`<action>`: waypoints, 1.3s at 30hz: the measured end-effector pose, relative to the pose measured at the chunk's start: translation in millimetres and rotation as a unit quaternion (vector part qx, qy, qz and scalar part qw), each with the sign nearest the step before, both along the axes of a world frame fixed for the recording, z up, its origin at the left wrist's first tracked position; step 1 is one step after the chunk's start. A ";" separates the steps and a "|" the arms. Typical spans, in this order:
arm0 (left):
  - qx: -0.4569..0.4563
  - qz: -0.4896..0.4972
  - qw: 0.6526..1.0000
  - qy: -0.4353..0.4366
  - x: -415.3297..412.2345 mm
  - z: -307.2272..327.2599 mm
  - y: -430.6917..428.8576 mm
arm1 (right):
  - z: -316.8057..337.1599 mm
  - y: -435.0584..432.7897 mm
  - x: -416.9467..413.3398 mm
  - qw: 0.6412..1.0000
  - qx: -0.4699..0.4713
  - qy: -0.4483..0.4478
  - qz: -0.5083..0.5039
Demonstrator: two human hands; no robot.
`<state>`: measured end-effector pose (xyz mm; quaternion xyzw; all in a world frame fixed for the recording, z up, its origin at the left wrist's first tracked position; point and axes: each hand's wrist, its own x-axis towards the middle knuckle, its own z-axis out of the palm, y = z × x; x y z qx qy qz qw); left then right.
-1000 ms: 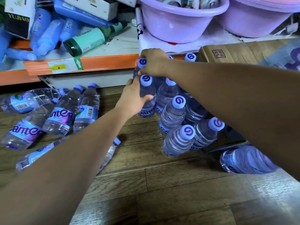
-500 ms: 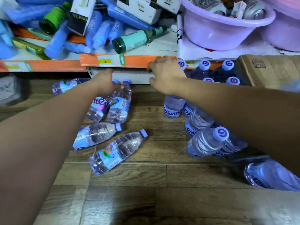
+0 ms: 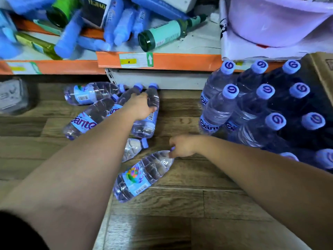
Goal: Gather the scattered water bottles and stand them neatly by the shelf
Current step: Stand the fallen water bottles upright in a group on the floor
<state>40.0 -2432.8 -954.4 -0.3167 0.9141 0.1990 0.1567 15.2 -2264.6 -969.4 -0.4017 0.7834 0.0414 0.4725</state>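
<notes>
Both hands are down on stock: the right hand [image 3: 182,146] has its fingertips curled round the lilac cap end of the clear plastic water bottle with the rainbow label [image 3: 142,175], which lies flat on the brown wood-plank floor [image 3: 180,204]. It looks like a pinch at the neck, not a full wrap. The left hand [image 3: 139,106] is further in, fingers curled over the shoulder of a second clear plastic water bottle [image 3: 146,125], which lies with its cap against the white base of the orange-edged shelf [image 3: 180,61] (palm contact is hidden, so grip firmness unknown). Key geometry: the rainbow-label bottle's long axis runs diagonally, base toward the person's left, cap pointing toward the right hand and the block of upright lilac-capped water bottles [image 3: 219,109] that stands against the shelf on the right. So the right hand is nearer both cap and destination. My read: tip it up about its base, then a short carry right to the block's near-left corner. The left-hand bottle lies roughly square to the shelf, cap away from the person, well left of the block, so a longer carry that crosses the right arm's lane. Several more loose clear bottles [image 3: 84,120] lie at left, one [image 3: 134,147] part-hidden beneath the left forearm. Most stock is already upright.
</notes>
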 end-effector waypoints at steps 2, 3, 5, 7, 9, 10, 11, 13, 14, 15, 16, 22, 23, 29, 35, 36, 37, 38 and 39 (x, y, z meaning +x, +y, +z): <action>-0.001 0.046 0.999 0.025 -9.5 -12.8 2.1 | -4.6 -0.9 -0.9 0.989 0.020 -0.104 -0.100; -0.010 0.067 0.997 0.034 -14.2 -20.1 2.4 | -6.5 -0.9 -2.8 0.978 0.022 -0.145 -0.145; -0.042 0.095 0.994 0.042 -23.1 -32.0 3.6 | -12.5 0.8 -6.1 0.957 0.008 -0.200 -0.209; -0.062 0.130 0.989 0.041 -31.0 -39.0 7.2 | -19.7 1.0 -6.4 0.936 -0.019 -0.238 -0.258; -0.062 0.157 0.985 0.035 -39.2 -41.1 12.7 | -26.2 -0.6 -5.6 0.919 -0.041 -0.261 -0.293; -0.053 0.160 0.985 0.033 -43.8 -41.5 15.2 | -28.1 -1.8 -4.8 0.913 -0.049 -0.268 -0.303; -0.035 0.162 0.986 0.036 -48.6 -41.7 17.4 | -29.6 -3.2 -4.6 0.908 -0.057 -0.275 -0.310; 0.012 0.168 0.985 0.045 -58.3 -39.7 21.5 | -32.2 -5.2 -4.8 0.897 -0.069 -0.291 -0.326; 0.028 0.170 0.984 0.049 -62.0 -38.4 24.0 | -33.0 -5.5 -4.5 0.892 -0.072 -0.297 -0.333; 0.037 0.170 0.983 0.052 -64.5 -37.9 26.4 | -34.1 -5.3 -4.4 0.888 -0.074 -0.300 -0.341; 0.040 0.165 0.984 0.051 -65.8 -37.0 29.0 | -34.9 -5.0 -4.0 0.884 -0.076 -0.304 -0.347; 0.047 0.097 0.992 0.067 -61.9 -12.5 28.7 | -30.9 1.6 -5.8 0.888 -0.073 -0.314 -0.327; 0.063 0.102 0.989 0.087 -59.1 -4.9 26.8 | -28.9 3.3 -5.3 0.891 -0.076 -0.311 -0.322; -0.020 0.059 0.991 0.119 -34.5 35.9 16.1 | -6.3 9.7 8.4 0.911 -0.113 -0.265 -0.296; -0.080 -0.061 0.989 0.112 -5.5 80.1 21.1 | 36.7 2.6 25.2 0.920 -0.193 -0.198 -0.278; -0.091 -0.078 0.986 0.112 0.7 86.5 21.1 | 42.8 3.0 27.4 0.923 -0.204 -0.181 -0.274; -0.101 -0.091 0.985 0.111 7.7 92.0 21.2 | 48.5 4.0 29.0 0.926 -0.214 -0.160 -0.268; -0.107 -0.099 0.983 0.108 14.6 96.4 21.0 | 54.1 5.6 30.4 0.929 -0.224 -0.139 -0.261; -0.112 -0.107 0.982 0.108 20.4 100.4 20.7 | 60.2 8.0 31.3 0.931 -0.235 -0.116 -0.255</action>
